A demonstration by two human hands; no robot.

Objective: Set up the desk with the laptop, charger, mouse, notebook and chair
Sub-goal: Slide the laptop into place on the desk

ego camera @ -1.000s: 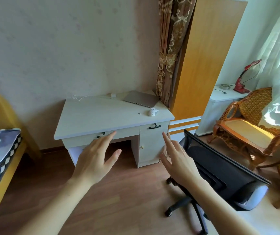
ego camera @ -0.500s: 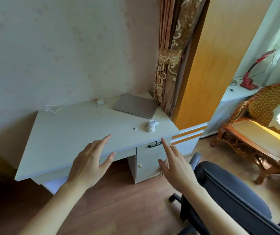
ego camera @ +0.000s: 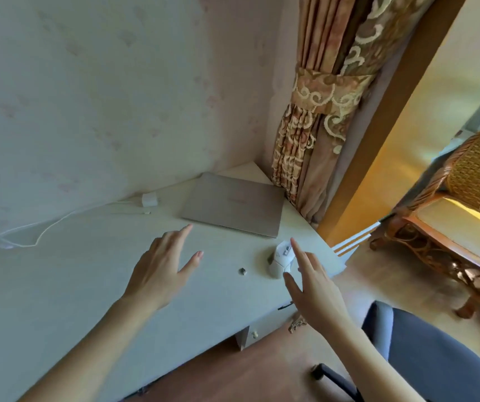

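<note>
Both hands, left hand [ego camera: 160, 268] and right hand [ego camera: 314, 288], hover spread-fingered over the pale desk [ego camera: 59, 285] against a papered wall [ego camera: 102, 82].

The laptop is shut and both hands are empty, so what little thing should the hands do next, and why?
Probably reach on to the laptop and take its near edge. Both the left hand and the right hand are open, hold nothing, and point toward it. It lies closed at the desk's back corner, so it likely needs pulling forward and opening. The mouse sits just beside the right hand's fingertips, so mind it.
</note>
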